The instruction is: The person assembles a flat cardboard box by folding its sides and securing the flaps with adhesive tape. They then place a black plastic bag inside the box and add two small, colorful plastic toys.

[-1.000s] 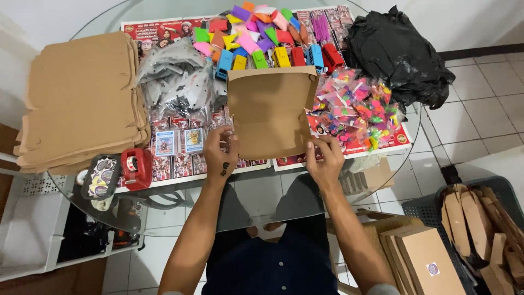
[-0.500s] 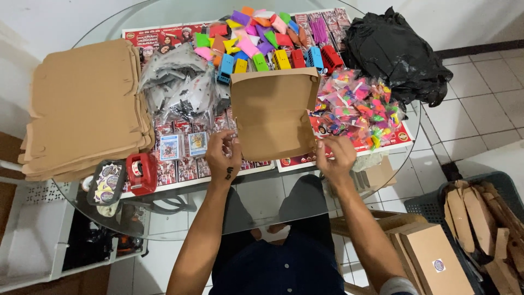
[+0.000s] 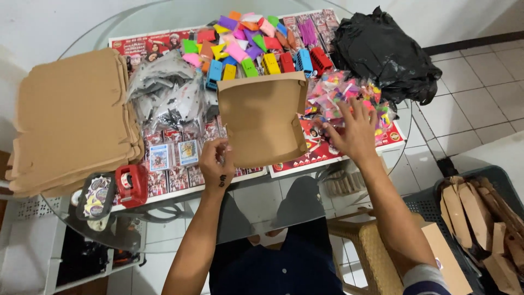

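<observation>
A brown cardboard box [image 3: 265, 117] with folded-up sides lies open at the middle of the round glass table [image 3: 164, 229]. My left hand [image 3: 216, 162] grips its near left edge. My right hand [image 3: 353, 131] is off the box, fingers spread, over a heap of small colourful wrapped items [image 3: 341, 93] just to the box's right.
A stack of flat brown cardboard blanks [image 3: 71, 117] lies at the left. Grey plastic bags [image 3: 164, 95], coloured toy pieces [image 3: 256, 43], card packs [image 3: 173, 154], a red tape dispenser [image 3: 131, 183] and a black bag [image 3: 385, 52] surround the box. A crate of folded boxes [image 3: 480, 218] stands on the floor at right.
My right hand let go of the box's near edge and moved right and away, onto the heap of colourful items. My left hand stayed on the box.
</observation>
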